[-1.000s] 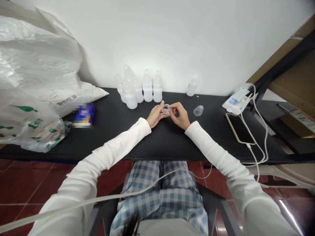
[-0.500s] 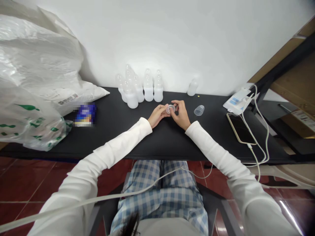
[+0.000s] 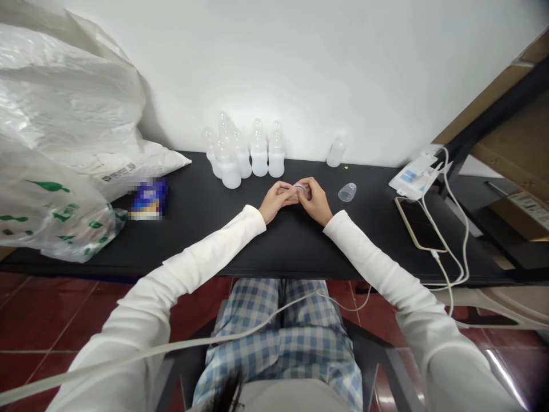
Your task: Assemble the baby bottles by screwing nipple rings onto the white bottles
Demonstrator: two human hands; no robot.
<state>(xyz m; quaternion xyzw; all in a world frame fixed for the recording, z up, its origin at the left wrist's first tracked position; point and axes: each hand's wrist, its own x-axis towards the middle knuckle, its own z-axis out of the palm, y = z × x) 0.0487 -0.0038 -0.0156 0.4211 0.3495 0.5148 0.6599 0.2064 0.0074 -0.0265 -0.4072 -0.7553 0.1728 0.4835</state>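
My left hand point(image 3: 275, 202) and my right hand point(image 3: 316, 202) meet above the middle of the black table. Between their fingertips they pinch a small translucent bottle ring point(image 3: 302, 189), partly covered by the fingers. Behind and to the left stand several white baby bottles with clear domed caps point(image 3: 230, 171), upright near the wall. A single translucent bottle without such a cap point(image 3: 335, 153) stands at the wall on the right. Beside my right hand a clear bottle cap point(image 3: 347, 193) lies on its side on the table.
Large white plastic bags point(image 3: 68, 114) fill the left end, with a blue packet point(image 3: 149, 200) in front. On the right lie a phone point(image 3: 420, 223) with a charging cable point(image 3: 466, 229) and a white-blue box point(image 3: 412, 176). Another cable point(image 3: 171, 346) crosses over my lap.
The ring has tilted, so its round face shows less. My right fingers have closed further around it, and my left fingers have shifted slightly. Everything else has stayed in place.
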